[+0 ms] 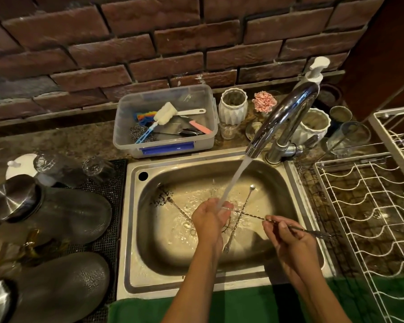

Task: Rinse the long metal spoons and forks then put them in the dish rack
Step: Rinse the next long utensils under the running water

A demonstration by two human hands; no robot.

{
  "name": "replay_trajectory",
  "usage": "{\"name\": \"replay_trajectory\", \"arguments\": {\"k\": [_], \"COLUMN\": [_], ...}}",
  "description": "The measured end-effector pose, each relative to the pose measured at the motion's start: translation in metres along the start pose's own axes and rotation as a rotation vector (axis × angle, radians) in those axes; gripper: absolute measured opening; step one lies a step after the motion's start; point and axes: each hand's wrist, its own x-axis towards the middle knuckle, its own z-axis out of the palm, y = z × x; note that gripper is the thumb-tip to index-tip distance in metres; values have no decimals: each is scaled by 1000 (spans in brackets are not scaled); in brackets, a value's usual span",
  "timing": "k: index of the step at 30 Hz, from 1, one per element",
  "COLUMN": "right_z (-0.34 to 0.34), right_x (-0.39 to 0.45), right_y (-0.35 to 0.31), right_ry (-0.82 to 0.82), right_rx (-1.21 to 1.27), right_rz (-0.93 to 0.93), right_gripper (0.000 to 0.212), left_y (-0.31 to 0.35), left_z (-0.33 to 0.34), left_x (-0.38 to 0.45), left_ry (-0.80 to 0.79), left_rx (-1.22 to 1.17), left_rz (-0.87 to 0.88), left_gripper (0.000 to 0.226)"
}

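Note:
Both hands hold one long twisted metal fork-spoon (254,215) level over the steel sink (135,229). My left hand (208,217) pinches its left end under the running water stream (233,183). My right hand (287,238) grips the handle further right, and the forked tip (324,234) sticks out past it toward the white wire dish rack (369,206). Another long spoon-fork (239,217) lies in the sink basin, ball end up, fork end toward me. A third one (177,207) lies partly under water at the left.
The chrome tap (282,117) arches over the sink. A clear plastic box (166,120) with brushes and scourers stands behind it. White vases (232,106), glasses and a soap pump (315,71) line the counter. Dark glass jars with steel lids (56,213) lie on the left mat.

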Motion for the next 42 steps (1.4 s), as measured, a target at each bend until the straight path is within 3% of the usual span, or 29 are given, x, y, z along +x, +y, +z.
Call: {"name": "replay_trajectory", "arguments": {"k": [7,11,20,22,26,29,35,39,42], "right_z": [5,7,10,11,8,6,12,13,11], "right_x": [-3,-5,-5,-6,-6,-5,-9,-9,-9], "right_y": [-5,-8,-9,-7,-8,-9,-7,-6,-7], "right_ry": [13,5,-17,-12,-2,2,-30,-17,-4], "right_rx": [-19,-15,-25,-29,-22,-13,18,88,97], "right_rz": [17,27,19,21,20,29,15,4,-7], "right_gripper": [18,19,21,22,21,20,24,32,34], "left_y": [-5,-8,-12,-12,-9,-5,-5,1,-1], "left_z": [2,6,9,8,11,15,23,15,9], "left_x": [0,1,3,3,3,3,4,5,5], "left_ry": [-133,-96,-80,-75,-202,-286,-181,-223,-216], "left_rx": [-86,-135,-239,-280,-369,-366,-411,-366,-261], "left_rz": [-82,-56,-37,-61,-149,-191,-157,-152,-121], "left_gripper": [19,25,12,20,20,15,31,24,36]}}
